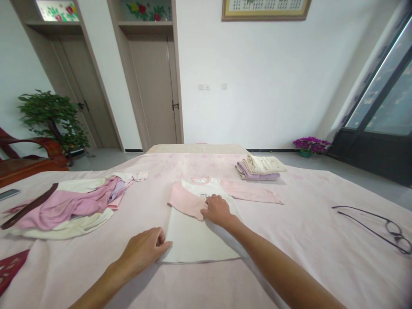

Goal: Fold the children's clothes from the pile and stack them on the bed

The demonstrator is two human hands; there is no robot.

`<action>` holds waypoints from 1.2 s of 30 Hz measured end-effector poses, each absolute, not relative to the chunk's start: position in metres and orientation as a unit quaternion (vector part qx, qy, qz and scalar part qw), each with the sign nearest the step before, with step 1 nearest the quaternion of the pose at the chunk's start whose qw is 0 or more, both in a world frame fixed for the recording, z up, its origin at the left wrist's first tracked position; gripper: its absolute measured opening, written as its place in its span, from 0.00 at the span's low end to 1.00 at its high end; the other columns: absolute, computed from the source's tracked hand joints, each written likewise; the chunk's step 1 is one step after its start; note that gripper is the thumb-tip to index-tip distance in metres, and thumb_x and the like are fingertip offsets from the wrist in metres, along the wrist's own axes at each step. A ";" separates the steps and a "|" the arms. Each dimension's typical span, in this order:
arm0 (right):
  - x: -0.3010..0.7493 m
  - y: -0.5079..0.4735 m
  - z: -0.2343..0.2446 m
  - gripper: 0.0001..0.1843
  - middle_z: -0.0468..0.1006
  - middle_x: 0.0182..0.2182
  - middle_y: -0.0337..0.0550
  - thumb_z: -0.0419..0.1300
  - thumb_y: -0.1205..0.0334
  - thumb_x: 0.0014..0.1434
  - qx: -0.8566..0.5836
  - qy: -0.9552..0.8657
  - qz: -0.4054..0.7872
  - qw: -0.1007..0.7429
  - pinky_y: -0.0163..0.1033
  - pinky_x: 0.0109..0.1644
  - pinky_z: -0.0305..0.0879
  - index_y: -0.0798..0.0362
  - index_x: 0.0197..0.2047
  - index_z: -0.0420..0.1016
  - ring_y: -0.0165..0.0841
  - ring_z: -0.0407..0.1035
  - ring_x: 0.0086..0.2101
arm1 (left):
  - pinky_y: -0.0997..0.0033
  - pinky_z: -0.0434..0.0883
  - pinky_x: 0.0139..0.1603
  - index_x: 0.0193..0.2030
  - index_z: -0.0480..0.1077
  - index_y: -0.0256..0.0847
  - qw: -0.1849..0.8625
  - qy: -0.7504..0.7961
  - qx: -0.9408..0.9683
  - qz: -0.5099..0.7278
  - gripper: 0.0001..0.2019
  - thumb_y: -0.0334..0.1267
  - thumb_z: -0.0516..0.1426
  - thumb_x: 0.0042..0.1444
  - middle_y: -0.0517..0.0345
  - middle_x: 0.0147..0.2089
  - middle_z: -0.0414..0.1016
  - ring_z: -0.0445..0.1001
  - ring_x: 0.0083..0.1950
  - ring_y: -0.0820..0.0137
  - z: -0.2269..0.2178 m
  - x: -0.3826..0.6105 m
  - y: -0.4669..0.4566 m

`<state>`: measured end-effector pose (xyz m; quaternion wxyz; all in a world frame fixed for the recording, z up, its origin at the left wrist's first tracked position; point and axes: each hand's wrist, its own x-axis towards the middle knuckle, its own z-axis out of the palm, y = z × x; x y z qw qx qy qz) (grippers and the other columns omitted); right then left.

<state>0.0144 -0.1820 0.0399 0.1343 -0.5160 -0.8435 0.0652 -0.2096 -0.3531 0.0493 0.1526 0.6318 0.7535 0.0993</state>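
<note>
A small cream shirt [196,238] with pink sleeves lies flat on the pink bedspread [289,240] in front of me. Its left sleeve [185,201] is folded in over the chest; the right sleeve [254,192] stretches out to the right. My right hand [218,210] rests on the folded sleeve's cuff with fingers curled, pinching or pressing it. My left hand [144,249] is closed on the shirt's lower left edge near the hem.
A heap of unfolded pink and cream clothes [67,206] lies to the left. A stack of folded garments [260,167] sits behind on the right. Glasses [383,227] lie at the right, a phone [9,194] at the far left edge.
</note>
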 end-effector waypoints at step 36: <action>0.044 -0.145 0.101 0.12 0.79 0.38 0.41 0.51 0.58 0.62 -0.352 -0.771 0.243 0.473 0.36 0.46 0.64 0.52 0.44 0.73 0.34 0.71 0.40 | 0.70 0.71 0.45 0.51 0.72 0.32 0.447 0.598 0.456 0.484 0.28 0.48 0.62 0.46 0.42 0.47 0.78 0.76 0.46 0.65 0.042 -0.167 -0.197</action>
